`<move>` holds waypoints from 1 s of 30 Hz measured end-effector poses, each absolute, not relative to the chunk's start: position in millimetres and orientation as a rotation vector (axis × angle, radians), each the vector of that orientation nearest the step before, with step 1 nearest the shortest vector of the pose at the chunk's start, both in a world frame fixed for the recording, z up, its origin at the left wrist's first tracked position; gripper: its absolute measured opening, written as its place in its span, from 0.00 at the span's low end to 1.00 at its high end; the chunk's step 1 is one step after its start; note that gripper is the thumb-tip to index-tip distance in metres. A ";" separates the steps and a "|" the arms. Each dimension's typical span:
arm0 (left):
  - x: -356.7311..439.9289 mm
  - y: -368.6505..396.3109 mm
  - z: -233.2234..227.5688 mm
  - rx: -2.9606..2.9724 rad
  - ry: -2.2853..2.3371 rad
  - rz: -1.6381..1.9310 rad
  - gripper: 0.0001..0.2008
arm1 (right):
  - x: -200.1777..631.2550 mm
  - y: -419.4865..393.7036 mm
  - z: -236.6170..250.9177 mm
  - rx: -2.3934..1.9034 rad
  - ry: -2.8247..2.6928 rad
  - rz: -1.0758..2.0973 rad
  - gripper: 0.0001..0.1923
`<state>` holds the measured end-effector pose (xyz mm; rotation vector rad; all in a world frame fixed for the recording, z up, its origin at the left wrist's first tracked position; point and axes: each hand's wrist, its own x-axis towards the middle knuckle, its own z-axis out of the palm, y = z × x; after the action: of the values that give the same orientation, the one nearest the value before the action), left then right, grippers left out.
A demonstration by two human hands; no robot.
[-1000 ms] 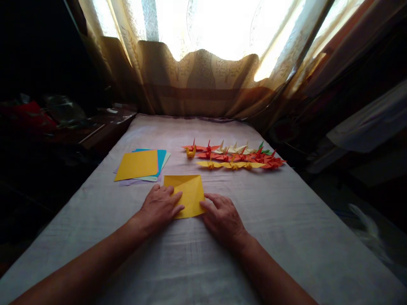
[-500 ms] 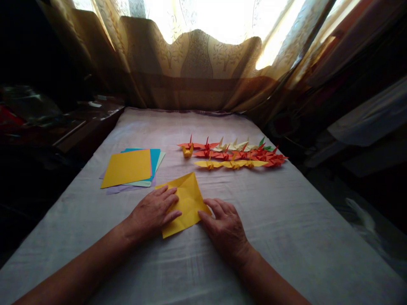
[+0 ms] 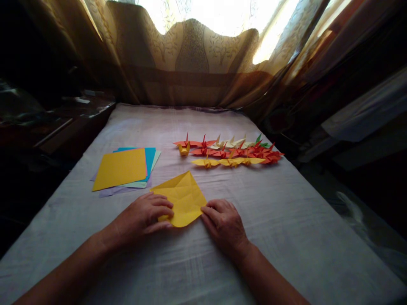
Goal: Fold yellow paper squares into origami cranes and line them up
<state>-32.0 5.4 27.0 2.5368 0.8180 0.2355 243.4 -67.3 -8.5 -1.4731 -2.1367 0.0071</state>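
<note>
Yellow sheet (image 3: 182,199) betw. our hands: L hand (image 3: 143,214) fingers flat on its edge, R hand (image 3: 224,222) fingertips curled at its corner.

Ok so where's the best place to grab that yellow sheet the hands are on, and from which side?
Probably the far corner of the yellow sheet, approached from the window side. It lies flat as a diamond, with the left hand pressing its near-left edge and the right hand at its right corner, so the far corner is the free one; it seems slightly raised along a crease.
</note>
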 end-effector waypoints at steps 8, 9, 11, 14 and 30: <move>-36.8 4.6 28.9 2.531 0.801 0.193 0.10 | 247.0 -67.3 -10.4 -1.441 -2.086 0.090 0.08; -36.9 4.2 29.2 2.527 0.809 0.188 0.07 | 247.0 -67.3 -10.0 -1.441 -2.082 0.096 0.07; -35.4 3.7 29.8 2.510 0.848 0.204 0.07 | 246.6 -67.4 -8.9 -1.452 -2.074 0.105 0.08; -30.0 2.9 31.3 2.458 1.007 0.258 0.11 | 245.3 -66.9 -7.5 -1.493 -2.055 0.134 0.08; 2.4 -21.8 4.7 3.022 1.081 0.868 0.16 | 236.5 -59.0 -7.3 -1.688 -2.003 0.159 0.08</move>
<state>2.4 -21.8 4.7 3.0216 1.0814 0.8683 236.5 -59.0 -7.3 -1.6878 -2.0033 0.1588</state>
